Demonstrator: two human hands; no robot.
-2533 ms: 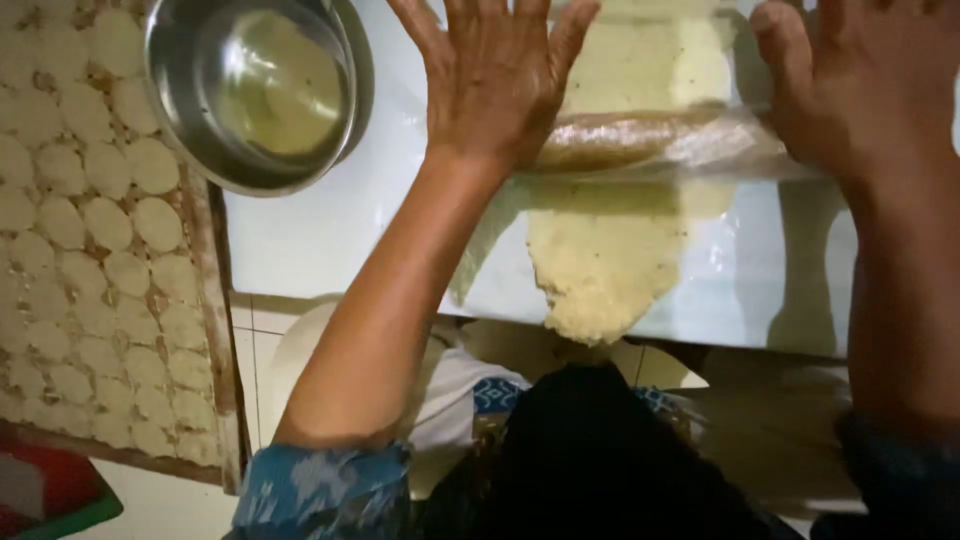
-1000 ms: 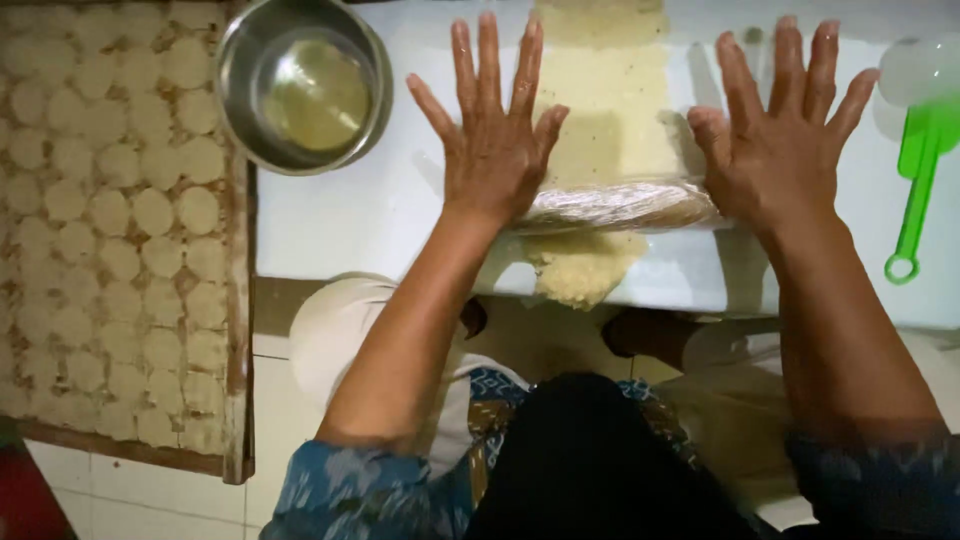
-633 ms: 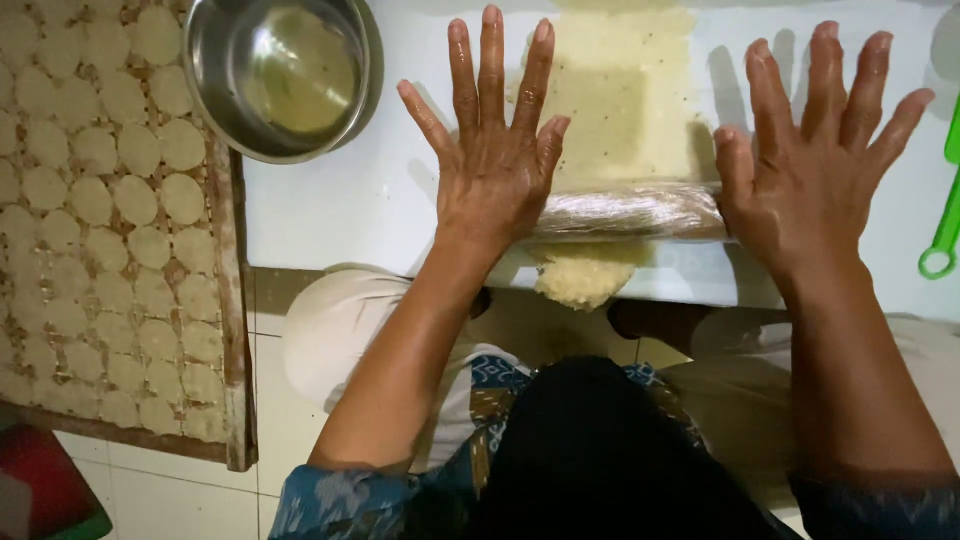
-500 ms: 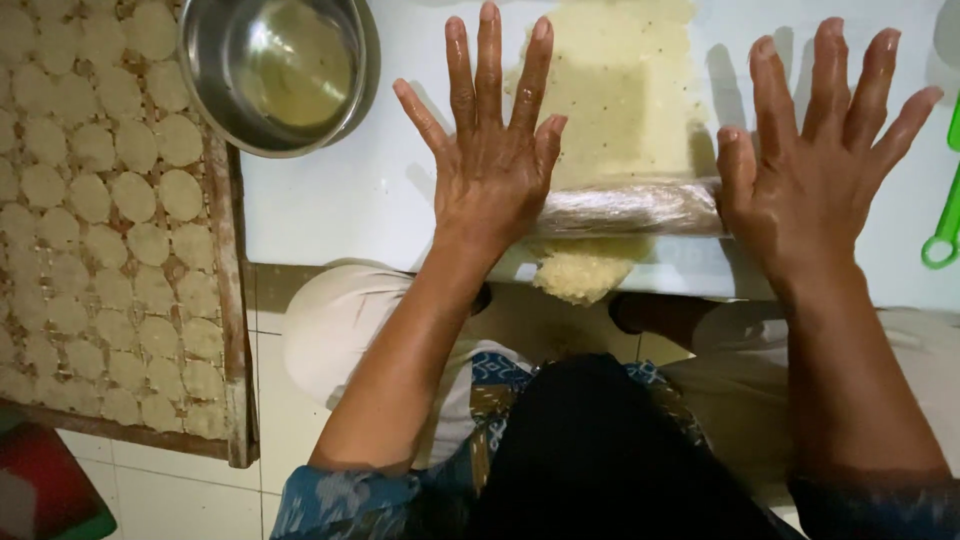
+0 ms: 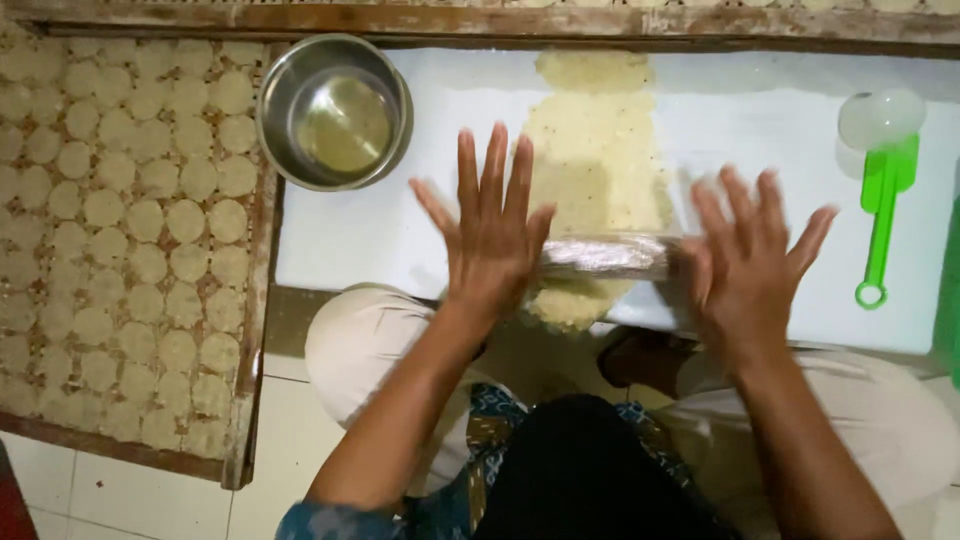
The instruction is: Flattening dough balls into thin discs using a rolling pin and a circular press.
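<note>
Left hand (image 5: 492,235) and right hand (image 5: 748,262) are laid flat, fingers fully spread, gripping nothing; palms are pressed on the ends of the roller (image 5: 607,256). Roller is set across the dough (image 5: 596,160) at the desk's (image 5: 760,140) 6 o'clock edge. Bowl (image 5: 334,112) at 10 o'clock, green cutter (image 5: 882,190) at 3 o'clock, tray of rounds (image 5: 130,240) at 9 o'clock. Even thickness is judged to need equal pressure from both palms, roller kept square.
</note>
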